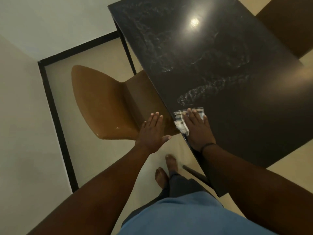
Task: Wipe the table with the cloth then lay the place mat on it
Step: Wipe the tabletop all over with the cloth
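Right hand [197,128], fingers [193,116] straight, presses a crumpled white cloth [182,122] with dark check lines flat at the near left edge of the dark tabletop [245,116], streaked with pale smears; left hand [151,133] open, holding nothing, over a brown chair [105,102].

Blue shirt [177,217], dark trousers [179,185], black wristband [207,145], bare feet [166,168].

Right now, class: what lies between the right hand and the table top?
The cloth, pressed flat under the right hand at the table edge, in the head view.
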